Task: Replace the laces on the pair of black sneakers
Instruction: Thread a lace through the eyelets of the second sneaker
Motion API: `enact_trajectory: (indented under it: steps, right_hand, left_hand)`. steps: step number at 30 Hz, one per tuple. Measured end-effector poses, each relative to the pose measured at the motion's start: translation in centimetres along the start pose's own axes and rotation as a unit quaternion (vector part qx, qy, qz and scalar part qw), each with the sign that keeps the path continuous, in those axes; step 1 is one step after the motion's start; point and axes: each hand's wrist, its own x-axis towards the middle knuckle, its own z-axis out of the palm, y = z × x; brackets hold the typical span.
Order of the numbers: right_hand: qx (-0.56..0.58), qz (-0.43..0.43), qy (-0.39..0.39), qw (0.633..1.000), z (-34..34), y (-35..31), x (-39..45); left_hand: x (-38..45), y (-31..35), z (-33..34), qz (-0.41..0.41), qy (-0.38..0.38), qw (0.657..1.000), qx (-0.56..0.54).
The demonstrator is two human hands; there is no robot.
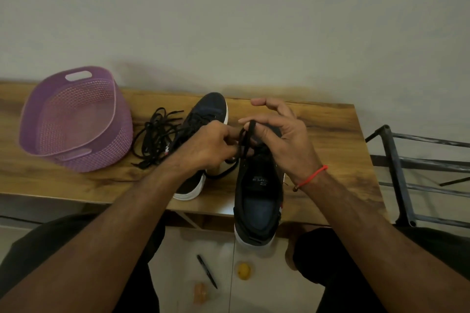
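Note:
Two black sneakers with white soles stand on the wooden table (338, 134). The near sneaker (259, 201) points away from me, its heel over the table's front edge. The far sneaker (203, 119) lies behind my left hand. A black lace (245, 142) rises from the near sneaker's eyelets. My left hand (211, 145) pinches this lace just above the tongue. My right hand (282, 134) holds the lace's upper end over its bent fingers, with the index finger stretched out. A loose heap of black laces (155, 134) lies left of the far sneaker.
A purple plastic basket (73, 119) sits tilted at the table's left. A dark metal rack (419, 173) stands to the right of the table. On the floor below lie a black pen (206, 271), a yellow object (244, 271) and an orange object (201, 292).

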Motion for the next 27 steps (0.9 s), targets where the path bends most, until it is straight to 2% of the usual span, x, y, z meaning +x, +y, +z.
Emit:
enact_trajectory:
  steps: [2,5,8,11,15,17,19,22,24,27]
  right_hand:
    - [-0.024,0.009,-0.005,1.0,-0.2,0.5,0.0]
    - [-0.091,0.074,-0.049,0.992,-0.5,1.9,-0.1]
    - [-0.106,0.097,-0.091,0.985,-0.4,2.9,0.1]
    - [-0.14,0.088,-0.124,0.979,-0.1,2.9,0.1]
    - [-0.196,0.094,-0.145,0.965,0.1,3.0,-0.4]
    - [-0.165,0.09,-0.12,0.975,-0.1,2.7,-0.3]
    - [-0.125,0.087,-0.084,0.985,-0.4,2.3,0.1]
    - [-0.041,0.063,-0.029,0.997,-0.6,2.0,0.5]
    - [0.01,0.035,-0.005,0.999,-0.6,1.9,0.6]
    - [0.033,0.01,-0.006,0.999,-0.4,1.6,0.7]
  left_hand:
    - [0.3,0.7,0.5,0.01,0.047,0.999,0.023]
    - [0.4,0.8,-0.3,0.028,0.106,0.994,0.013]
    - [0.0,0.7,-1.5,0.029,0.112,0.992,-0.058]
    - [-1.0,1.7,-2.2,0.038,0.137,0.972,-0.185]
    - [-1.6,2.9,-3.0,0.098,0.138,0.951,-0.258]
    - [-1.7,2.8,-3.2,0.109,0.129,0.953,-0.253]
    - [-1.7,2.3,-3.8,0.08,0.117,0.966,-0.217]
    - [-1.7,1.0,-4.7,-0.005,0.044,0.996,-0.084]
    - [-1.7,0.5,-4.7,-0.036,-0.008,0.999,-0.016]
    - [-1.6,0.8,-3.3,-0.023,-0.035,0.999,-0.011]
